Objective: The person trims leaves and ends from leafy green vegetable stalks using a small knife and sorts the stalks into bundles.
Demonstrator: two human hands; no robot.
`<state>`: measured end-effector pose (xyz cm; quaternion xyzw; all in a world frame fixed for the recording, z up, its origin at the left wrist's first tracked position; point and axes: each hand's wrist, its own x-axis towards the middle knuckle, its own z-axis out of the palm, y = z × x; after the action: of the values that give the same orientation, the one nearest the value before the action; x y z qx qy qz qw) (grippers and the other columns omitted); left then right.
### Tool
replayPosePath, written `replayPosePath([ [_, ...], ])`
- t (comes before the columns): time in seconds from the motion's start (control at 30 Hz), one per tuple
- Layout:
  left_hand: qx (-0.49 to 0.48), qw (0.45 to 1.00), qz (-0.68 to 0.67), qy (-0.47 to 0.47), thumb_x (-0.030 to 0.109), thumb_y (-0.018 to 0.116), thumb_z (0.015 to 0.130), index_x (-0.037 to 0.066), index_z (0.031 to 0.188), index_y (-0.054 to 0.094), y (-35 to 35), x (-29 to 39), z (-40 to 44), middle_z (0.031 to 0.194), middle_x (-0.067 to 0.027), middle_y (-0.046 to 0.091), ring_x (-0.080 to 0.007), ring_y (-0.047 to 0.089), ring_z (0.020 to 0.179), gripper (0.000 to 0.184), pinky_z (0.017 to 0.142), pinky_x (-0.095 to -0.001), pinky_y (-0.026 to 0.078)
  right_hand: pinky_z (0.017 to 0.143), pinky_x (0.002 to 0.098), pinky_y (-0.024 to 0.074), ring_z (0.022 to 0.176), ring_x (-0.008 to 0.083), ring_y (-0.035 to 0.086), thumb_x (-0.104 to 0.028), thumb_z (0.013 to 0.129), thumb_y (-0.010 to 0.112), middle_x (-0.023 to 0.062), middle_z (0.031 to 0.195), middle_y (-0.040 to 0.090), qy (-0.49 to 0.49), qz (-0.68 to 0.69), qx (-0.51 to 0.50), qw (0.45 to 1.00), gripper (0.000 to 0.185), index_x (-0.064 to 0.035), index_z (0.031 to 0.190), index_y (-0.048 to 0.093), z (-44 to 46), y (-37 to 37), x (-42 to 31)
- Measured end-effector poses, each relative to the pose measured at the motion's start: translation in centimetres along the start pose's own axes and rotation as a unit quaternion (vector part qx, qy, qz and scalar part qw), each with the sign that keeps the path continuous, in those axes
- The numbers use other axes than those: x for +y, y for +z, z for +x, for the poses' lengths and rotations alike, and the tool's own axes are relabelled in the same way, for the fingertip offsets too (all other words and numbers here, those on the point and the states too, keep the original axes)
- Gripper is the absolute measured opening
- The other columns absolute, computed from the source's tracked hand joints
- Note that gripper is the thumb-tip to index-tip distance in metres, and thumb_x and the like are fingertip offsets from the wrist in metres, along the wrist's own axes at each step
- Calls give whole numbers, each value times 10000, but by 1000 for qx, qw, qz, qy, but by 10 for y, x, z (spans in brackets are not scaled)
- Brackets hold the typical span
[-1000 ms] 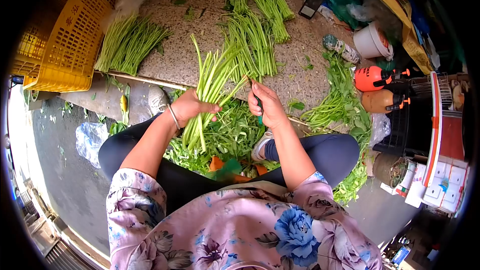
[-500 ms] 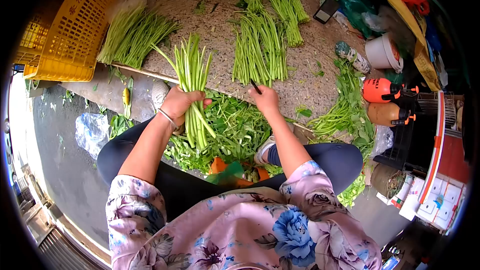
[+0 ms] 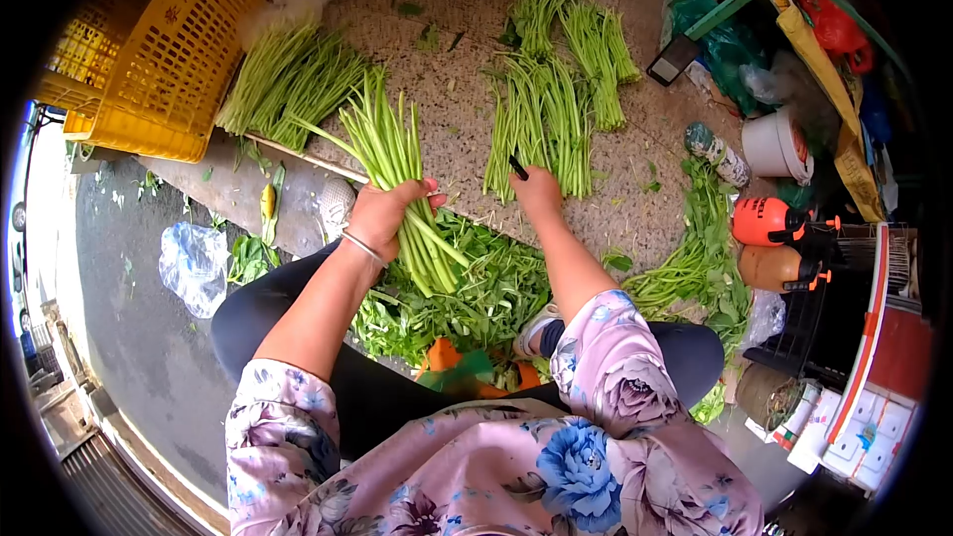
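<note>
1. L hand (image 3: 390,218) wrapped round bunch of stalks (image 3: 382,139), thumb across; bunch is held over/nr leaf heap (image 3: 486,273), ends poking out both sides of fist.
2. R hand (image 3: 539,194) closed on black handle (image 3: 517,168), one end showing; rest hidden.
3. R hand at near end of middle stalk pile (image 3: 546,129), which lies on stone slab (image 3: 437,119); hand touching pile or not, can't tell.
4. Left-side stalk pile (image 3: 293,79) next to yellow crate (image 3: 174,69).
5. Red spray bottle (image 3: 760,221) & white bucket (image 3: 772,144) off to R, nr loose greens (image 3: 700,248).
</note>
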<state>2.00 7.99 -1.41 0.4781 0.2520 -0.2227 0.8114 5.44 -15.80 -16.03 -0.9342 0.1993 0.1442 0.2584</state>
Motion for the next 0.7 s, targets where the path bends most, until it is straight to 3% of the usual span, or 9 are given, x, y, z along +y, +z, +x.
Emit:
replayPosePath([
  [0.2,11,1000,-14,-1,-35,610,739,2,828,538,23,-4,0,692,-87,589,-180,587,562,120,479,-291,507,509,373,448,577,234,575,-314,724,616,86,640,589,-19,-54,69,996,234,-84,760,610,1,10,-7],
  [0.23,-3,1000,14,6,21,619,761,0,855,533,22,-6,3,721,-80,580,-187,581,602,129,533,-321,520,518,373,450,586,244,578,-290,714,613,92,649,596,4,-34,49,998,215,-79,755,616,2,8,-10],
  [0.4,11,1000,17,2,26,610,771,-3,884,540,30,-9,6,753,-86,590,-178,578,603,136,523,-312,514,527,358,439,565,239,568,-280,700,615,94,624,591,59,-7,33,998,220,-60,694,605,-3,-3,-17],
  [0.47,16,1000,11,-11,29,603,777,-6,897,542,27,-12,10,776,-91,598,-177,579,610,139,525,-309,512,510,340,426,511,209,531,-268,701,624,82,607,578,57,104,39,992,224,-49,671,587,-10,-10,-17],
  [0.5,27,999,17,-11,30,592,783,-8,907,543,24,-12,13,805,-98,606,-178,583,623,138,529,-304,507,476,277,402,477,139,490,-194,725,624,48,601,570,43,183,0,982,170,-37,683,574,-19,-17,-19],
  [0.53,39,999,23,-11,30,582,790,-10,917,545,23,-12,14,835,-104,613,-179,587,636,139,532,-300,503,476,277,402,477,139,490,-194,725,624,48,601,570,43,181,-1,983,170,-37,683,574,-31,-20,-22],
  [0.6,41,999,34,-10,30,570,794,-15,925,547,24,-12,14,874,-110,619,-180,587,650,141,535,-296,496,459,209,373,487,70,461,-112,747,624,18,619,566,-23,411,-43,910,106,-26,715,571,-63,-23,-30],
  [0.67,21,996,80,-20,27,583,784,-20,934,546,27,-13,11,873,-108,619,-187,592,660,162,534,-299,495,512,202,384,555,45,475,-93,739,642,-11,629,561,-58,466,-43,882,94,-20,729,584,-106,-37,-42],
  [0.7,11,997,75,-21,31,601,774,-22,937,545,31,-13,9,851,-106,616,-199,602,686,180,540,-307,498,540,197,393,583,46,483,-84,743,646,-12,674,572,-63,437,-50,896,84,-21,749,591,-121,-40,-44],
])
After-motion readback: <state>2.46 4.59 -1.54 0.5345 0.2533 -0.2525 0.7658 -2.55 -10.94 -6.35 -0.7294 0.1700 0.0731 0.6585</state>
